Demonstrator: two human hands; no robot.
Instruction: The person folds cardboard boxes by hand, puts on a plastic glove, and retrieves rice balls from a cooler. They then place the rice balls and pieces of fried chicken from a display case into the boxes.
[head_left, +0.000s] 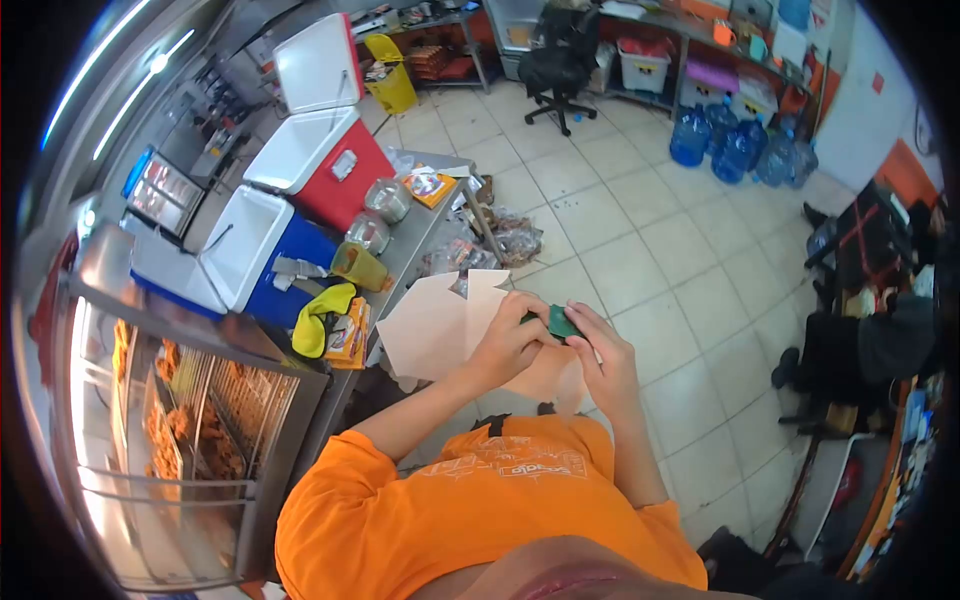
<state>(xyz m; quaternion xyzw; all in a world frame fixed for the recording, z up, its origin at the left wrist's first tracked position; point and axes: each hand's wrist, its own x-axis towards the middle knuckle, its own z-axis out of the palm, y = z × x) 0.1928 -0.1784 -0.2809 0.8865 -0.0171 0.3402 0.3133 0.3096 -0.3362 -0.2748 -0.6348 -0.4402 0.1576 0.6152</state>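
A steel counter is running along the left, with a red cooler and a blue cooler standing open beside it. Nearer the person's chest, a pale carton is being held up unfolded and flat, its flaps pointing away toward the counter. The left hand is clenching around the carton's edge. The right hand is pinching a small green piece, whose long axis is lying crosswise, spanning from one hand to the other.
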